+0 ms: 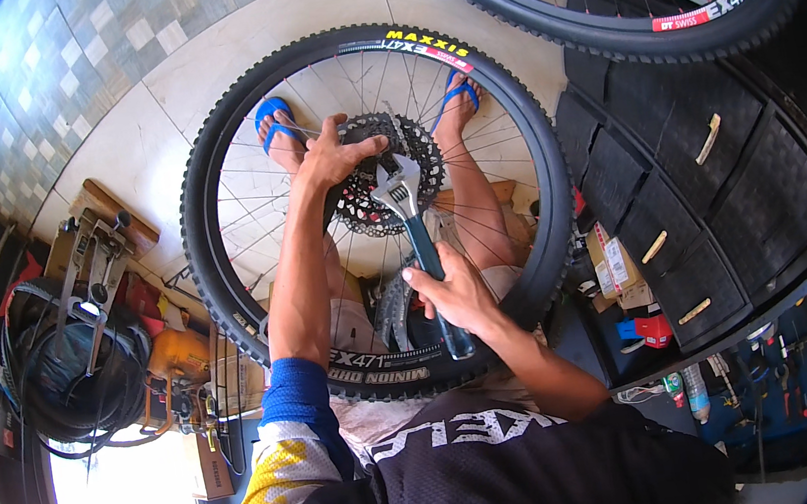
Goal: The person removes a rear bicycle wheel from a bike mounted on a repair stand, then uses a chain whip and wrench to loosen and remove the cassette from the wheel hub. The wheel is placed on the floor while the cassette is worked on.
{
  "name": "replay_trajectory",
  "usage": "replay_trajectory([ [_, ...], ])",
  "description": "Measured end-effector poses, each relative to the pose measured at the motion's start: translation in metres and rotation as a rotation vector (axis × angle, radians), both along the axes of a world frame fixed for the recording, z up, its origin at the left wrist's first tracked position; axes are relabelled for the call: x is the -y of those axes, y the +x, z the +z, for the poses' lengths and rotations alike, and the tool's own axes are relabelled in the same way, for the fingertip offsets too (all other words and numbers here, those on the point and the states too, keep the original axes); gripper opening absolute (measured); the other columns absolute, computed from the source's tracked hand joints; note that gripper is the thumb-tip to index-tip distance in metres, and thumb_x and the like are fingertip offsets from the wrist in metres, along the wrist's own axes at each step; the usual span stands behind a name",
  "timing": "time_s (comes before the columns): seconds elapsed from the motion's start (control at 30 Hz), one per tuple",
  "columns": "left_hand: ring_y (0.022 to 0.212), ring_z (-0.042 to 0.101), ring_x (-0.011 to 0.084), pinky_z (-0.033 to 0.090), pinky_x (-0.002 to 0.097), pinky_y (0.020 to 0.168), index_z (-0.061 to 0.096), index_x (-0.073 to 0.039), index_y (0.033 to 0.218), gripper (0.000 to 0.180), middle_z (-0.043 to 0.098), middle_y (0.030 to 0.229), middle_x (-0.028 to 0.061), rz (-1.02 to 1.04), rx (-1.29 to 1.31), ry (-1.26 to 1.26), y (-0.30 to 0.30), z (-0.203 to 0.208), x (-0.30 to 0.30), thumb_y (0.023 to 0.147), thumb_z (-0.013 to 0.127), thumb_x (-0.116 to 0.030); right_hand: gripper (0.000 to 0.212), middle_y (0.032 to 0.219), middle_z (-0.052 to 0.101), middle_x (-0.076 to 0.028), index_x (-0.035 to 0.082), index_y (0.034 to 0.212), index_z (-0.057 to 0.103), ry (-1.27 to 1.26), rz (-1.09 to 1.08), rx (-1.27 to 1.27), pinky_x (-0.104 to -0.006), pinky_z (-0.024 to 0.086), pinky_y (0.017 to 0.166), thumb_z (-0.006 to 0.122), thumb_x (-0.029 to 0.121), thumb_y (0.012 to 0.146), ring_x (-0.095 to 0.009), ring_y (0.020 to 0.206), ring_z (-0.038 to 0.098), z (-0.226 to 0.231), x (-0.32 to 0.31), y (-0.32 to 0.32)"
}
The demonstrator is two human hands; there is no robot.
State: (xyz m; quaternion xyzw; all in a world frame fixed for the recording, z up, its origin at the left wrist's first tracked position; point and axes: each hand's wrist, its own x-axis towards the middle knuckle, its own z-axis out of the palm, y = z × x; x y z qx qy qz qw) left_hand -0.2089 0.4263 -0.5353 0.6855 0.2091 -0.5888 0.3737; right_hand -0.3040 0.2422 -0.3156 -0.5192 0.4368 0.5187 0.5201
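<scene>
A bicycle wheel (543, 174) with a black knobby tyre lies across my legs, its cassette (425, 164) facing up. My right hand (459, 291) is closed round the dark handle of an adjustable wrench (400, 192). The wrench's silver jaws sit at the middle of the cassette, around a dark fitting that is mostly hidden. My left hand (341, 156) bears on the cassette's left side, thumb stretched toward the jaws; whatever its curled fingers grip is hidden beneath it. A short length of chain (396, 124) lies over the sprockets' far side.
More wheels (588, 28) lean at the far right beside a black cabinet (691, 176) with pale handles. Hand tools (793, 386) line the lower right. On the left are coiled black tyres (66, 374) and an orange tool (180, 358). My feet in blue sandals (274, 117) show through the spokes.
</scene>
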Motion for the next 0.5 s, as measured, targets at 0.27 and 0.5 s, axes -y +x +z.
replay_trajectory([
  [0.27,0.123,0.065,0.0373,0.049,0.0407,0.106,0.044,0.0,0.152,0.112,0.066,0.13,0.028,-0.018,0.03,0.009,0.001,0.004,0.001,0.068,0.086,-0.061,0.035,0.081,0.06,-0.007,0.005,0.113,0.043,-0.061,-0.111,0.037,-0.0277,0.051,0.049,0.068,0.027,0.103,-0.015,0.055,0.062,0.003,-0.061,0.011],
  [0.5,0.126,0.063,0.0382,0.047,0.041,0.109,0.04,0.002,0.154,0.116,0.064,0.132,0.0296,-0.031,0.016,0.002,0.002,0.003,0.0,0.069,0.084,-0.062,0.034,0.087,0.055,-0.008,0.006,0.115,0.038,0.043,-0.454,0.025,-0.0318,0.054,0.046,0.066,0.022,0.104,-0.018,0.054,0.064,-0.001,-0.096,0.02],
])
